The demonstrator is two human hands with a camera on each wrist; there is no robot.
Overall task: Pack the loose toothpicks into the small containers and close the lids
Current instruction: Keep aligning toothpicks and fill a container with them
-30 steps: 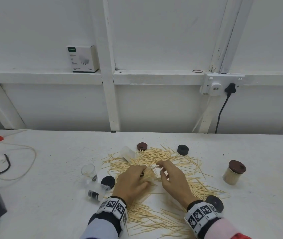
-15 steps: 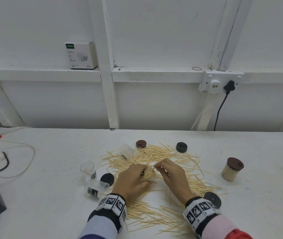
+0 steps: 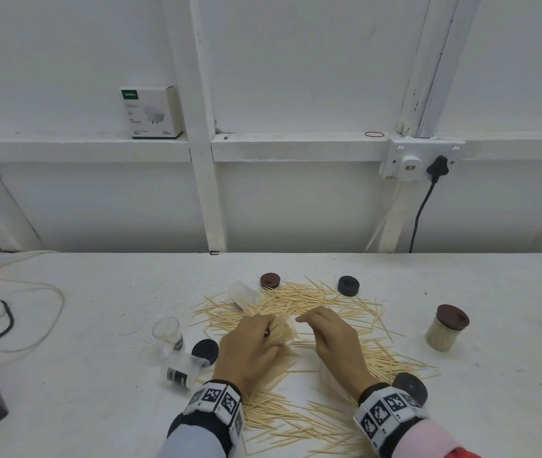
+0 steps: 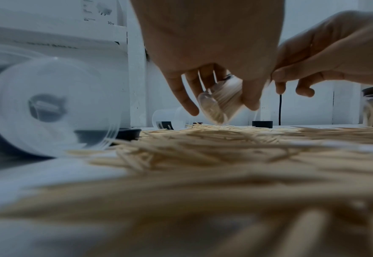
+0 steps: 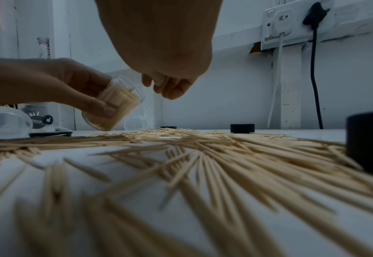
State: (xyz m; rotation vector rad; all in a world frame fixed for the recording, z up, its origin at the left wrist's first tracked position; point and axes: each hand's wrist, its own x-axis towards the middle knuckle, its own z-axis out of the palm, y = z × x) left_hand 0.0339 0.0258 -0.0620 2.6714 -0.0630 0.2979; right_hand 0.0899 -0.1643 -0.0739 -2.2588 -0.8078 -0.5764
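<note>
Now my left hand (image 3: 251, 347) grips a clear container (image 5: 115, 104) packed with toothpicks, tilted above the worktop (image 3: 98, 325) — its fingers curl round it. My right hand (image 3: 332, 342) hovers just beside, fingers loosely bent, holding nothing — loose toothpicks (image 3: 312, 299) lie scattered beneath.

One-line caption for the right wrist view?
Left hand tilts a toothpick-filled clear container above scattered toothpicks; right hand hovers beside it.

Left hand (image 3: 253, 348) curled gripping; right hand (image 3: 332, 342) loosely curled.

toothpicks (image 3: 299, 302): pale matt wood | container (image 5: 115, 104): clear glossy plastic | table (image 3: 98, 325): white, matt, slightly rough
</note>
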